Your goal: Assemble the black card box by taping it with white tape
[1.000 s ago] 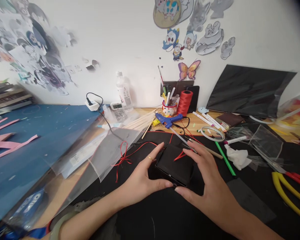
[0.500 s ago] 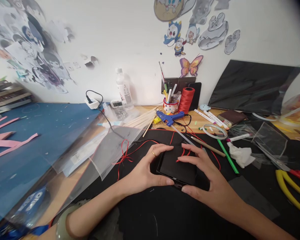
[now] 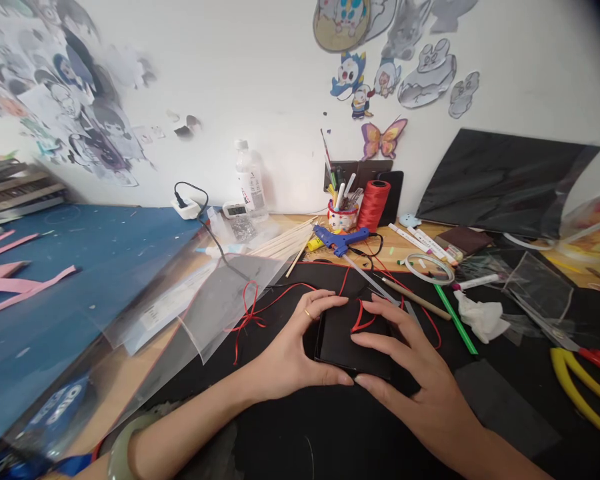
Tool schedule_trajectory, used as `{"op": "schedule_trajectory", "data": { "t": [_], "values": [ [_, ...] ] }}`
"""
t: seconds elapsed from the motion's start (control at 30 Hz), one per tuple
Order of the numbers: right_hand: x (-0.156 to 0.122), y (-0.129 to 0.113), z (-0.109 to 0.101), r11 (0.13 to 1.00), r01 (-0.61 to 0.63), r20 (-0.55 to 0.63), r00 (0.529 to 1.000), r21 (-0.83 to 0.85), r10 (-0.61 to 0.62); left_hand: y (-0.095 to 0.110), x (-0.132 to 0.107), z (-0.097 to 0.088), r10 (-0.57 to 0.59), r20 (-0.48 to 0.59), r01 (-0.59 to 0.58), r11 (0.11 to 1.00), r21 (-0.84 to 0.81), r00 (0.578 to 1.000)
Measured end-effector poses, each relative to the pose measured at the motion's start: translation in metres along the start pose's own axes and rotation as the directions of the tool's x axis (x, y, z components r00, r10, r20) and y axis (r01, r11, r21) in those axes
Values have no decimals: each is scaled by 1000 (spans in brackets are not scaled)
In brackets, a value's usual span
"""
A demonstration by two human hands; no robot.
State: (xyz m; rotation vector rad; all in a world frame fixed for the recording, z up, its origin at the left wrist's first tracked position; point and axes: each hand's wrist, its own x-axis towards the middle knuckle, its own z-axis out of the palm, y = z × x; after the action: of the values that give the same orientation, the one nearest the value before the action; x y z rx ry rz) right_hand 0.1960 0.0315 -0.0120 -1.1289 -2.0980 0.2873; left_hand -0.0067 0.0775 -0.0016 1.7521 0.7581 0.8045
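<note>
A flat black box (image 3: 341,341) lies on the black mat, with its front edge toward me. My left hand (image 3: 291,350) grips its left side, thumb along the front edge and fingers over the far edge. From the right, my right hand (image 3: 425,377) holds it too, thumb at the front and fingers curled over the top. A thin red cord (image 3: 364,325) makes a small loop on the box's top, near my right fingertips. Part of the box's right side is hidden behind that hand.
A blue glue gun (image 3: 340,239) lies behind my hands, near a pen cup (image 3: 343,219) and a red thread spool (image 3: 374,205). Scissors (image 3: 570,343) and a green stick (image 3: 456,320) lie right. Clear plastic sheet (image 3: 235,293) and a tied red ribbon (image 3: 250,313) sit left.
Both hands stay on the box. Its front edge has closed up, with both thumbs now nearly meeting there. The red loop on top shows more fully. The camera view has tilted up slightly.
</note>
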Motion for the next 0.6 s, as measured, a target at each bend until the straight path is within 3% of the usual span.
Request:
{"op": "schedule_trajectory", "data": {
  "t": [0.23, 0.47, 0.6],
  "values": [
    [0, 1, 5, 999, 19, -41, 999, 25, -18, 0, -2, 2, -64, -17, 65, 997, 38, 998],
    [-1, 6, 4, 998, -2, -56, 998, -62, -2, 1, 0, 2, -33, -34, 33, 999, 13, 999],
    [1, 14, 3, 994, 1, -186, 982, -111, -22, 4, -1, 1, -26, -38, 26, 999, -23, 999]
  ]
}}
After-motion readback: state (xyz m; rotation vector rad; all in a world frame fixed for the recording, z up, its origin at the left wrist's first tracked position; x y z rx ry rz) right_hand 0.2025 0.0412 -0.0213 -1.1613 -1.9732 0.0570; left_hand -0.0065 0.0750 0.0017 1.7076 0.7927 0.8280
